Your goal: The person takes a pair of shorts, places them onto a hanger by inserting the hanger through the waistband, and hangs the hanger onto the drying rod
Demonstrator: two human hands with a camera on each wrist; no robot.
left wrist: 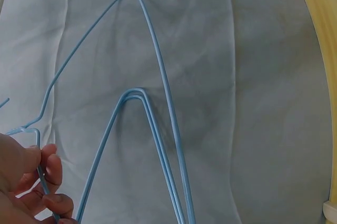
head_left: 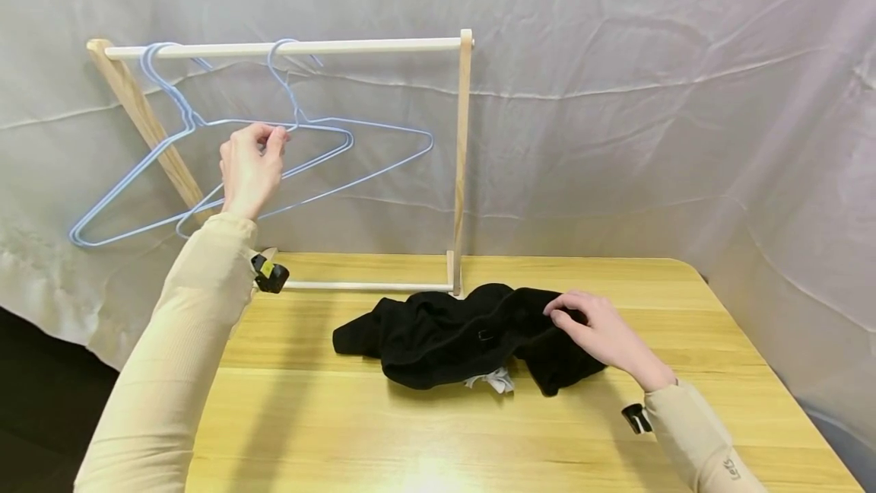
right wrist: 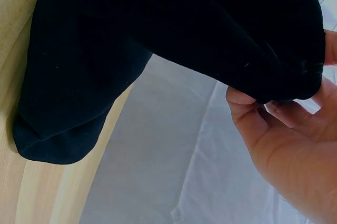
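My left hand [head_left: 249, 170] is raised at the rack and pinches the wire of a light-blue hanger [head_left: 431, 141] just beside its neck. That hanger's hook is over the rack's top bar; in the left wrist view, the thumb and fingers close on the wire [left wrist: 38, 147]. Lower right, my right hand [head_left: 602, 329] holds the edge of a black garment [head_left: 445, 341] between thumb and fingers. The garment lies bunched on the table, and the right wrist view shows its held edge lifted, with a fold of black cloth [right wrist: 63, 129] hanging beside it.
Two more blue hangers [head_left: 126, 179] hang together at the left of the rack's bar [head_left: 383, 46]. The wooden rack post [head_left: 461, 173] stands behind the garment. White labels [head_left: 498, 380] stick out under the garment on the wooden table [head_left: 411, 440]. Grey cloth [head_left: 616, 135] backs the table.
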